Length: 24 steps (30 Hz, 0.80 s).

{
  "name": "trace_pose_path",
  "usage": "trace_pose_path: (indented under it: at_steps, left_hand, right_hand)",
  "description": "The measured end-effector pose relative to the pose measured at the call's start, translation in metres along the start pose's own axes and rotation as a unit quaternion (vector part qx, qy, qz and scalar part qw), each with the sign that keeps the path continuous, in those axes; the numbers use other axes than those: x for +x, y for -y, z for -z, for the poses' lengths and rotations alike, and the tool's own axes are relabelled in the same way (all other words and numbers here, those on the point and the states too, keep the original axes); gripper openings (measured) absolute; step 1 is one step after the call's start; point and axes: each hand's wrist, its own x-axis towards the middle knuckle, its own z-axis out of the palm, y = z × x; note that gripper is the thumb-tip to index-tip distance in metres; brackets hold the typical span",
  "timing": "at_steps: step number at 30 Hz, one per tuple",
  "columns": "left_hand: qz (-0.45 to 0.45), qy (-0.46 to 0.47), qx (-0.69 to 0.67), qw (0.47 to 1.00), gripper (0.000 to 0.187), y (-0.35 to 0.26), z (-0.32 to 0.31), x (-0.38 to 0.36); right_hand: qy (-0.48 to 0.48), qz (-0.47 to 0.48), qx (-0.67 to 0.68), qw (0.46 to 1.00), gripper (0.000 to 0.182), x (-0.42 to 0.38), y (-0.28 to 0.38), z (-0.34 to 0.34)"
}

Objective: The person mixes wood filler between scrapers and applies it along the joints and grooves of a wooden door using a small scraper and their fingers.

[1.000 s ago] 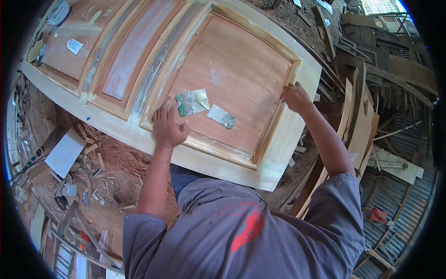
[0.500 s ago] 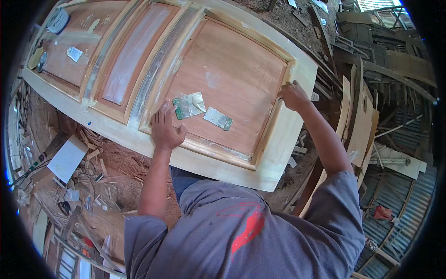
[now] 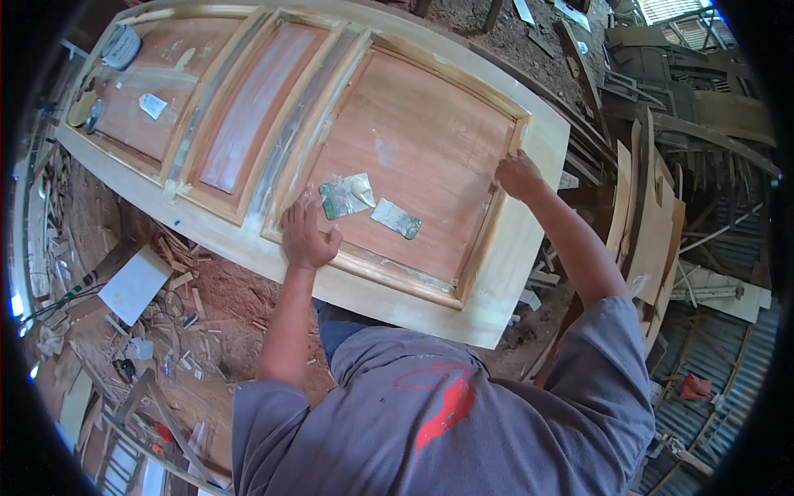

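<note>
Pale wood borders a large panelled door [image 3: 506, 304] lying flat in front of a person in a grey shirt [image 3: 356, 422], directly under the fingers of both hands. The left hand [image 3: 310, 237] rests palm down at the near left corner of the largest reddish-brown panel [image 3: 422, 149]; its fingers are stretched out over the moulding, thumb spread to the side, with nothing visible in their hold. The right hand [image 3: 519, 175] is at the opposite, right-hand moulding of that panel, fingers curled inward; whether they grip anything cannot be told.

Just right of the left fingertips, on the panel, lies a silvery flat piece with green edges [image 3: 346, 197]. Slightly farther right, between the two hands but nearer the left, is a smaller whitish piece with a green end [image 3: 395, 218].

Well to the left of the left fingers and farther from the person, on the door's far panel, are a small white tag [image 3: 152, 106], a tub [image 3: 121, 47] and a tan, rounded object [image 3: 81, 108]. Down and left of the left fingers, a white board [image 3: 135, 285] lies among wood scraps on the ground. Beyond the right fingers, to the right, long planks [image 3: 649, 240] lean near corrugated metal sheets [image 3: 732, 376].
</note>
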Motion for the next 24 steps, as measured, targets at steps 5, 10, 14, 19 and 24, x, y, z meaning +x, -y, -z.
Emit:
trace_pose_path:
  at_steps: [5, 10, 14, 19, 24]
  left_hand:
    - [0.006, 0.007, 0.012, 1.0, 0.068, -0.002, 0.002, -0.002]
    - [0.024, 0.042, 0.013, 0.999, 0.07, -0.011, 0.007, 0.003]
    - [0.018, 0.061, 0.025, 0.998, 0.069, -0.015, 0.003, 0.008]
    - [0.132, 0.239, 0.037, 0.961, 0.069, -0.036, 0.013, 0.041]
    - [0.133, 0.131, 0.105, 0.977, 0.061, -0.025, 0.005, 0.046]
  right_hand:
    - [-0.005, -0.034, 0.094, 0.995, 0.014, -0.018, 0.019, 0.025]
    - [-0.096, -0.03, 0.448, 0.888, 0.02, -0.058, 0.053, 0.06]
    - [-0.187, -0.004, 0.573, 0.798, 0.021, -0.055, 0.124, 0.052]
    - [-0.175, -0.006, 0.619, 0.765, 0.02, -0.039, 0.187, 0.057]
    - [-0.211, -0.011, 0.671, 0.711, 0.019, -0.047, 0.208, 0.069]
